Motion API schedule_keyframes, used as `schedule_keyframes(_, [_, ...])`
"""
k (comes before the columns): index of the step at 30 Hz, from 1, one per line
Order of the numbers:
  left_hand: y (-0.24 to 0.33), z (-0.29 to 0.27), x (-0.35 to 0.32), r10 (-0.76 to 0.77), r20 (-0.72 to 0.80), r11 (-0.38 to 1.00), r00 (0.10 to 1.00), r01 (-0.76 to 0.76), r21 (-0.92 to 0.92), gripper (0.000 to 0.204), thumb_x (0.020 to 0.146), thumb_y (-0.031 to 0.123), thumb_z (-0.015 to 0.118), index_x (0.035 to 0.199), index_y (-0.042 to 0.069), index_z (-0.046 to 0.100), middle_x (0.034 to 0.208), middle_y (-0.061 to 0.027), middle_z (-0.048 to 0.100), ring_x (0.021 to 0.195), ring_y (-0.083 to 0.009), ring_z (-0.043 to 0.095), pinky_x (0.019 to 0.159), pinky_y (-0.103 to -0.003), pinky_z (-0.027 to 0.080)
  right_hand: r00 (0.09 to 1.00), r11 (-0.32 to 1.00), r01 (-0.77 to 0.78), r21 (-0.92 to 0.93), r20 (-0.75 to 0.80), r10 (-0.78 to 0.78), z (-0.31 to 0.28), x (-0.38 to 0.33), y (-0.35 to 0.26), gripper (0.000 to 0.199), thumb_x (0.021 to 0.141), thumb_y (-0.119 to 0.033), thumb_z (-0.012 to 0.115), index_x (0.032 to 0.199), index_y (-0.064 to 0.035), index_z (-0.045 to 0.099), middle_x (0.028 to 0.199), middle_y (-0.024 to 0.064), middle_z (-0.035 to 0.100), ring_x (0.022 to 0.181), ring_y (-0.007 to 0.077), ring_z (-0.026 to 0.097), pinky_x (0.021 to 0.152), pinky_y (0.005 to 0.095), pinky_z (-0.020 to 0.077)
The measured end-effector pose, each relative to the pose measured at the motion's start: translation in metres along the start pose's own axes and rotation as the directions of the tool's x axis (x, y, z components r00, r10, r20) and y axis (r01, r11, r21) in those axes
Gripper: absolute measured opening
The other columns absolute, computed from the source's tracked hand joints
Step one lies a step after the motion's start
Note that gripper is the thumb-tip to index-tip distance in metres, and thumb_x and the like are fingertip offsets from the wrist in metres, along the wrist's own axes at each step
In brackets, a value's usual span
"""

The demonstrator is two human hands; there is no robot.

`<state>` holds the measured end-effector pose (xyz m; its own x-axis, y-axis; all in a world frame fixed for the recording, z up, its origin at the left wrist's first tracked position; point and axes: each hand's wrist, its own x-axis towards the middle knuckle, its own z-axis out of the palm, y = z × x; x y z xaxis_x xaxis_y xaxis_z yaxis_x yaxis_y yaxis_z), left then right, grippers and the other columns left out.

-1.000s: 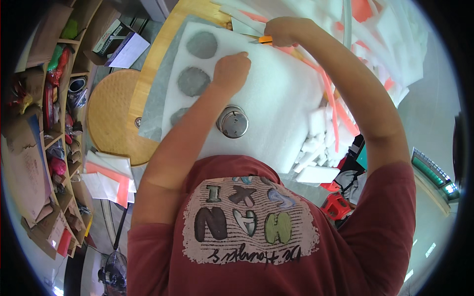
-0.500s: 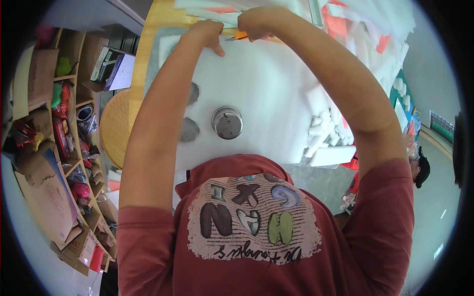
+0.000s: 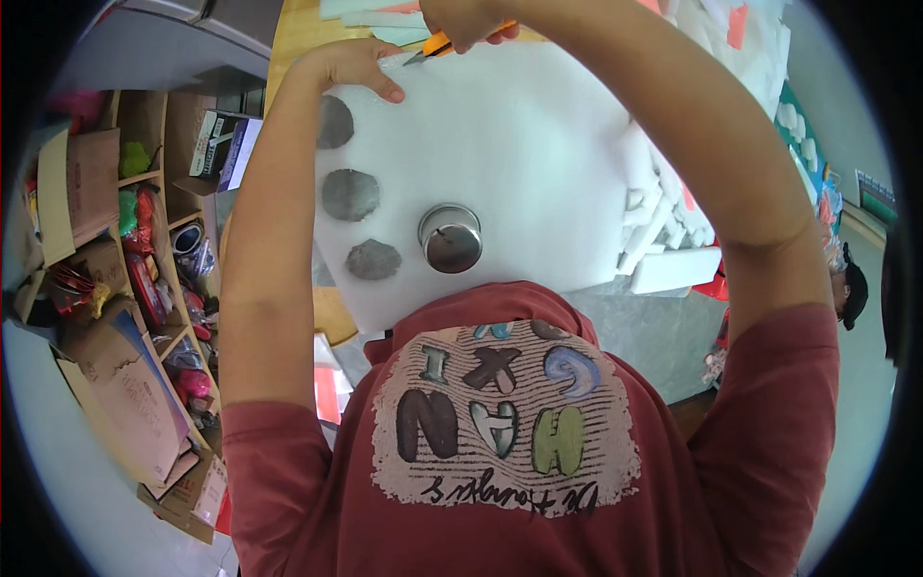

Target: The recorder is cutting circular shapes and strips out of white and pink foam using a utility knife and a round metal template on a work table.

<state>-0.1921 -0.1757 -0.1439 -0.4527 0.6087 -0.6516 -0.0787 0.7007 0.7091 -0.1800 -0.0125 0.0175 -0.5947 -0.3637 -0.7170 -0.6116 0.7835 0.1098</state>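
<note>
My left hand [image 3: 351,67] presses flat, fingers together, on the far edge of the white foam sheet [image 3: 519,163]; my right hand [image 3: 461,19] grips the orange knife [image 3: 437,45], blade pointing left toward those fingertips. Since half a second ago, both hands have reached farther away; the round metal cutter [image 3: 450,238] rests unmoved.

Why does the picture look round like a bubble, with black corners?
In the head view, a fisheye lens bends straight lines, so the shelf on the left curves and the corners go black. The white foam sheet is brightly lit and nearly washed out. The round metal tin shows a soft shine. The left hand and right hand sit squashed near the top rim.
</note>
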Motion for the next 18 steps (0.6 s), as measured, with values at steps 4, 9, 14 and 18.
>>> schedule_keyframes(4, [0.005, 0.005, -0.007, 0.132, -0.033, 0.979, 0.991, -0.135, -0.152, 0.064, 0.057, 0.011, 0.08, 0.115, 0.004, 0.055, 0.099, 0.0009, 0.06, 0.089, -0.0093, 0.053, 0.086, -0.025, 0.04, 0.976, 0.996, -0.085, -0.016, 0.197, 0.087, -0.019, -0.015, -0.004, 0.02, 0.079, -0.022, 0.058, 0.085, -0.0045, 0.065, 0.083, 0.0095, 0.065, 0.069, 0.022, 0.06, 0.063, 0.035, 0.0468])
schedule_keyframes(9, [0.005, 0.003, -0.002, 0.113, 0.009, 0.993, 0.993, -0.113, -0.03, 0.09, 0.053, 0.03, 0.082, 0.129, 0.0, 0.043, 0.124, -0.0132, 0.052, 0.118, -0.024, 0.044, 0.1, -0.031, 0.031, 0.976, 1.0, 0.018, -0.013, 0.217, -0.015, -0.016, -0.01, -0.004, 0.02, 0.079, -0.021, 0.056, 0.085, -0.0047, 0.066, 0.082, 0.0094, 0.066, 0.072, 0.0221, 0.061, 0.065, 0.0356, 0.0469])
schedule_keyframes(14, [-0.013, 0.006, 0.014, 0.123, -0.11, 0.985, 0.986, -0.108, 0.137, 0.092, 0.055, 0.033, 0.081, 0.13, -0.001, 0.04, 0.132, -0.0171, 0.044, 0.123, -0.0265, 0.041, 0.102, -0.033, 0.031, 0.987, 0.997, -0.062, -0.038, 0.146, 0.067, -0.004, -0.001, -0.019, 0.021, 0.076, -0.017, 0.053, 0.087, -0.0043, 0.066, 0.083, 0.0128, 0.065, 0.074, 0.0223, 0.061, 0.067, 0.0364, 0.0471])
schedule_keyframes(18, [-0.033, 0.012, 0.027, 0.266, -0.268, 0.949, 0.926, -0.203, 0.242, 0.062, 0.06, 0.014, 0.078, 0.115, 0.001, 0.053, 0.102, -0.0031, 0.061, 0.094, -0.0127, 0.053, 0.087, -0.027, 0.04, 0.952, 0.96, -0.211, 0.186, 0.261, 0.159, 0.001, 0.004, -0.016, 0.023, 0.078, -0.021, 0.052, 0.083, -0.0027, 0.065, 0.079, 0.0132, 0.064, 0.07, 0.0231, 0.06, 0.064, 0.0361, 0.0471])
